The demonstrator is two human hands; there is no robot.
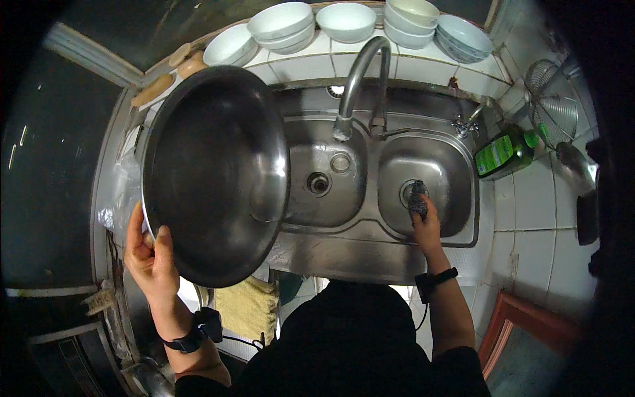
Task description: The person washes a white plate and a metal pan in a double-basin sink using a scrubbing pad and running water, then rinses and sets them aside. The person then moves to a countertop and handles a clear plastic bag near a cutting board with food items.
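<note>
My left hand (152,258) grips the near left rim of a large round metal basin (208,159), with the thumb on the inner side. The basin is tilted up, its dark inside facing me, and it covers the left part of the sink (324,258). Over the right bowl of the sink, my right hand (427,225) is closed on a dark grey scouring pad (417,198), just above that bowl's drain. A curved metal faucet (357,73) stands between the hands at the back, its spout over the left bowl; no running water shows.
Several white bowls (345,23) line the tiled ledge behind the sink. At the right are a green soap bottle (504,153), a small side tap (466,124) and wire utensils (554,109) on the wall. A yellow cloth (246,308) hangs below the basin.
</note>
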